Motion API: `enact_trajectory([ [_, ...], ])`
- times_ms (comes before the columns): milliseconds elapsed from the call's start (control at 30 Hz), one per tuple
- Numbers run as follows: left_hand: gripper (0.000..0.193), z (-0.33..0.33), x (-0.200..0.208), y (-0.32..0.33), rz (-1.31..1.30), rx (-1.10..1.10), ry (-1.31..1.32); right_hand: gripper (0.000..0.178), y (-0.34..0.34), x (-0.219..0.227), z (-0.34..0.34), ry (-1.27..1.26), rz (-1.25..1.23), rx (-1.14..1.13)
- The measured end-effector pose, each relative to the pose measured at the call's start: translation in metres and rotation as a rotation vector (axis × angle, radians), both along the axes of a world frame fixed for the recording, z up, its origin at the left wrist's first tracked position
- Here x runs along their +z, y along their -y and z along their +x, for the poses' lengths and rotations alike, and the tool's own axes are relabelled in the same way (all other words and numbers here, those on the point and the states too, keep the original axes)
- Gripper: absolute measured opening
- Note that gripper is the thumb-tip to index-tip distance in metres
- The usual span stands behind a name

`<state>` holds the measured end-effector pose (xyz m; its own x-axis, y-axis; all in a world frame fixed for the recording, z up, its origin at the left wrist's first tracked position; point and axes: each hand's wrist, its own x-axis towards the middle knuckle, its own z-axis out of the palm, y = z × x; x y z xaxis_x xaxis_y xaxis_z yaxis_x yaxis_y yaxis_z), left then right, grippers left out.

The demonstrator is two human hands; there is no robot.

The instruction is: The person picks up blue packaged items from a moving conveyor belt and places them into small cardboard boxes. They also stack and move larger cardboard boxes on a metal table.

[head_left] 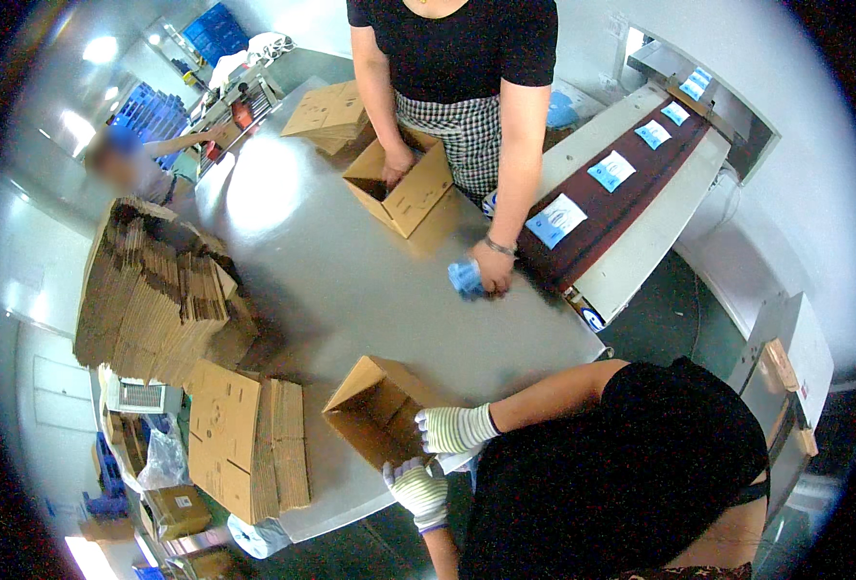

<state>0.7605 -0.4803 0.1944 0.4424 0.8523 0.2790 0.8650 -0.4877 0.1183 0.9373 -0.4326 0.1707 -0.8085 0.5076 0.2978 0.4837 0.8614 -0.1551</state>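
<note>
Handling one open box [375, 425], both hands at its rim.
Your left hand [416, 493] and right hand [457, 428] touch the cardboard on the smooth metal table [380, 319]; can't tell how tightly the fingers close. Two striped knit gloves [442, 437], at least three stacks of flat cartons [157, 300], five pillowy packets [556, 220] on the dark belt [599, 217], plus a co-worker's [452, 58] open box [413, 203].

The right arm [549, 398] stretches over the near edge of the tabletop [370, 314], right hand [455, 430] gloved and curled; the left hand [418, 490], also gloved, is just beside it, fingers bent.
</note>
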Motion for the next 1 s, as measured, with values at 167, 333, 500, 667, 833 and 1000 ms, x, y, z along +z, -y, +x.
enact_trajectory([
  [167,0.015,0.005,0.010,0.000,-0.048,0.006,-0.019,0.020,0.001,-0.003,-0.001,-0.057,0.099,-0.022],
  [333,0.015,0.001,0.006,0.001,-0.038,0.003,-0.031,0.020,0.002,0.015,0.004,-0.013,0.030,-0.003],
  [500,0.016,0.006,0.013,0.001,-0.025,-0.002,-0.022,0.020,0.000,0.011,0.004,-0.001,0.035,-0.002],
  [667,0.015,0.006,0.012,0.002,-0.032,-0.003,-0.014,0.019,0.000,0.003,0.002,-0.004,0.065,-0.001],
  [833,0.015,0.003,0.008,0.002,-0.050,0.003,-0.029,0.019,0.000,0.003,0.003,0.001,0.046,-0.006],
  [1000,0.014,0.004,0.008,0.000,-0.050,0.012,-0.055,0.018,-0.001,0.004,0.003,0.020,0.029,-0.012],
])
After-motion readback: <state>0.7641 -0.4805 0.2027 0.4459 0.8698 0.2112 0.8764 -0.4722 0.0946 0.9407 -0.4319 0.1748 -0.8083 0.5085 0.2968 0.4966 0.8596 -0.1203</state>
